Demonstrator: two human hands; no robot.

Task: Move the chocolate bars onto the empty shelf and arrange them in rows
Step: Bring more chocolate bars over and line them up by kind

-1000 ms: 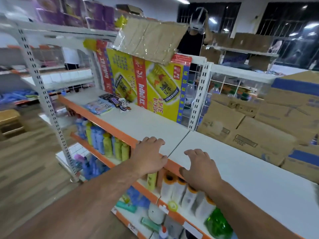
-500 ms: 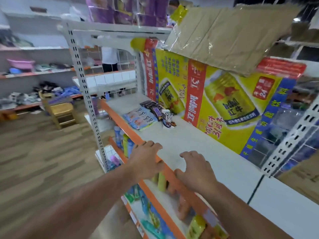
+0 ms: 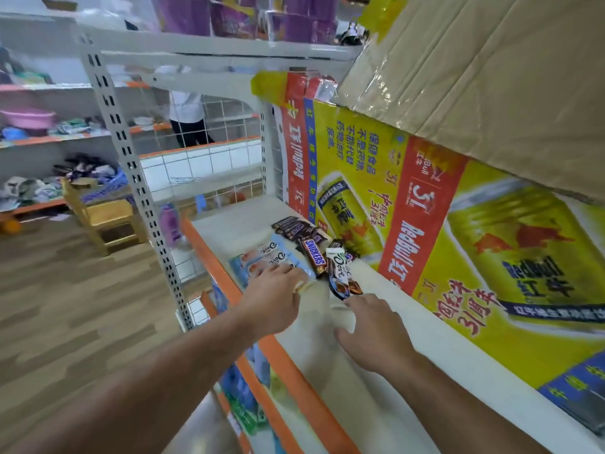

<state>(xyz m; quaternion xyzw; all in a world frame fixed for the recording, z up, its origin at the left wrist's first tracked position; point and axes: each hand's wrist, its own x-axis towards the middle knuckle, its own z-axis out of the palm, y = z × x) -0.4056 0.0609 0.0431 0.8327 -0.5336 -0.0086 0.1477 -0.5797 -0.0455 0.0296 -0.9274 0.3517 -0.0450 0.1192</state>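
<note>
Now, to gather stock, my left hand [image 3: 274, 301] covers pale Dove bars [image 3: 269, 257] beside the Snickers bar [image 3: 315, 257]; I cannot tell its grip. My right hand [image 3: 373, 329], fingers spread, is just short of the dark Dove bar [image 3: 341, 273].

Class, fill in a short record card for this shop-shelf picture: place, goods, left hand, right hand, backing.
Place: white shelf with an orange front edge
Goods: light blue Dove packs, Snickers bar, brown-and-white Dove bar, dark bars behind, all in a loose heap
Left hand: fingers on the light blue Dove packs; grip unclear
Right hand: open, index fingertip by the brown-and-white Dove bar's near end
Backing: yellow Red Bull carton
</note>
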